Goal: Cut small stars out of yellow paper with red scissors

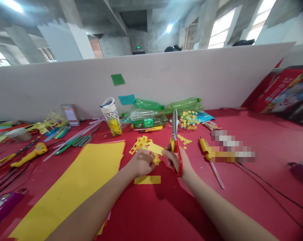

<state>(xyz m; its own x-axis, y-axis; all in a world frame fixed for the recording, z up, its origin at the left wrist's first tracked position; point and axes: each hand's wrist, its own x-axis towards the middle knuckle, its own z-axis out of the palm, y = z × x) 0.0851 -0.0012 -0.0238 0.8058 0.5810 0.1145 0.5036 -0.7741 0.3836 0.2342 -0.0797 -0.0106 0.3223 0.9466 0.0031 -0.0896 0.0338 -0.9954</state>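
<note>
My left hand [140, 163] is closed on a small piece of yellow paper [155, 148] held above the red table. My right hand [178, 161] grips red-handled scissors [176, 142] whose blades point up and away, right beside the paper's edge. Small yellow paper stars [140, 143] lie scattered just beyond my hands. A short yellow paper strip [147, 179] lies flat on the table under my left wrist.
A large yellow sheet [78, 180] covers the left front of the red table [254, 134]. Green plastic bottles [166, 107], a cup [110, 115], a yellow glue gun [206, 149] with a cord, another glue gun [28, 154] and tools stand along a white partition [191, 77].
</note>
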